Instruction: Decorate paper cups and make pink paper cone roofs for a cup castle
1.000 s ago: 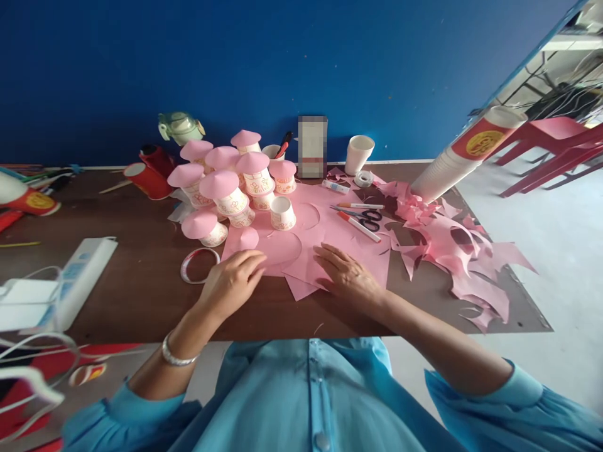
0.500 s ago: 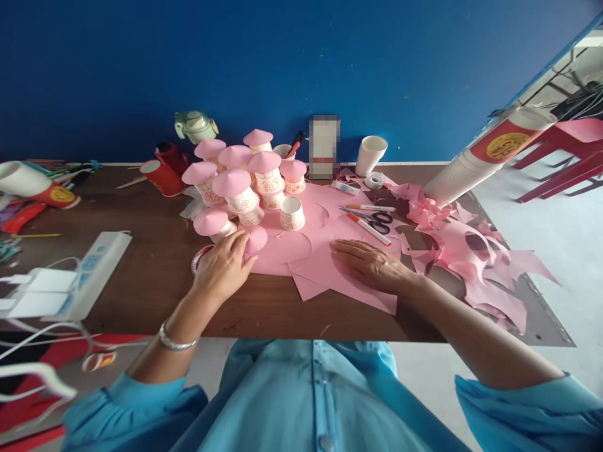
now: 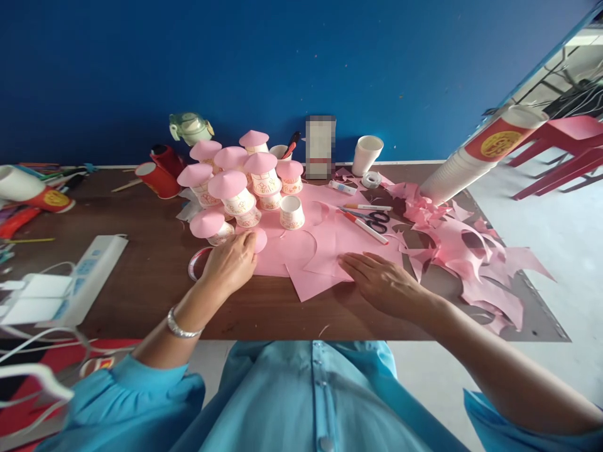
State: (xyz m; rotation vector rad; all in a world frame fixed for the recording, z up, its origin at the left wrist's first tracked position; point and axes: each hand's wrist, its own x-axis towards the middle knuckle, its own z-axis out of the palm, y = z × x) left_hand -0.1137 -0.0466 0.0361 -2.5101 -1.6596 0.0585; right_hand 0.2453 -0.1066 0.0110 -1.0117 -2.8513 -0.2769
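My left hand (image 3: 234, 262) has its fingers bent together at the left edge of a small pink paper circle (image 3: 259, 240), gripping it; the fingertips are partly hidden. My right hand (image 3: 380, 282) lies flat, fingers stretched out, on a pink paper sheet (image 3: 325, 260) with a curved cut edge. Just beyond the circle stands a white paper cup (image 3: 292, 213) with drawn marks. To its left are several decorated cups (image 3: 239, 204), many topped with pink paper cones (image 3: 227, 184). Black-handled scissors (image 3: 377, 221) and an orange-and-white marker (image 3: 363, 227) rest on the pink paper.
Pink scraps (image 3: 452, 245) cover the table's right end, beside a leaning stack of white cups (image 3: 459, 166). A tape roll (image 3: 371, 180), a glue stick (image 3: 342, 188) and a white cup (image 3: 367, 156) are at the back. A power strip (image 3: 89, 276) lies left.
My left hand has shifted right and its fingers have closed at the circle. My right hand has moved slightly right and nearer me, and the sheet beneath it has turned.
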